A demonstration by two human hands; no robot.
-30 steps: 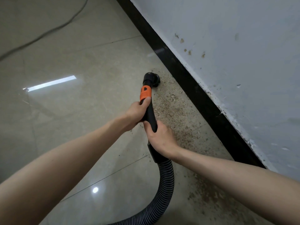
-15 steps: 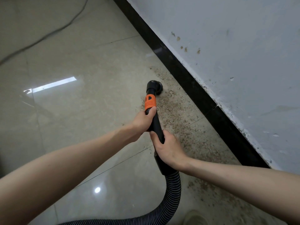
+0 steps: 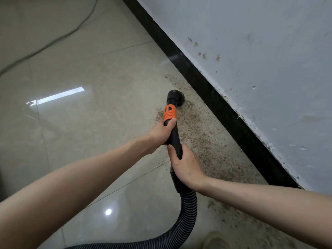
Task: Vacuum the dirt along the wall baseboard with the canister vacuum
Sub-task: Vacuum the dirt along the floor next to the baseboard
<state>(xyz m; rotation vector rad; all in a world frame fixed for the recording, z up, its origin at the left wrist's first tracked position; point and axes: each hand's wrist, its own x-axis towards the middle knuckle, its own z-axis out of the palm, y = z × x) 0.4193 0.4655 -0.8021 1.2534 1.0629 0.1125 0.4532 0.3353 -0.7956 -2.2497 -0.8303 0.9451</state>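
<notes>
A black vacuum wand (image 3: 173, 135) with an orange collar (image 3: 170, 112) ends in a round black nozzle (image 3: 177, 97) that sits on the tiled floor. My left hand (image 3: 160, 132) grips the wand just below the collar. My right hand (image 3: 186, 166) grips it lower, above the ribbed grey hose (image 3: 186, 212). Brown dirt (image 3: 201, 133) lies scattered on the tiles from the nozzle toward me, along the black baseboard (image 3: 212, 97). The nozzle sits a short way left of the baseboard. The canister is out of view.
A scuffed grey wall (image 3: 260, 60) rises above the baseboard on the right. A thin cable (image 3: 53, 42) crosses the glossy floor at the upper left. The toe of a shoe (image 3: 215, 239) shows at the bottom edge beside the hose.
The wand and nozzle have been drawn back toward me along the dirt strip, away from its far end. Both hands keep the same grip.
</notes>
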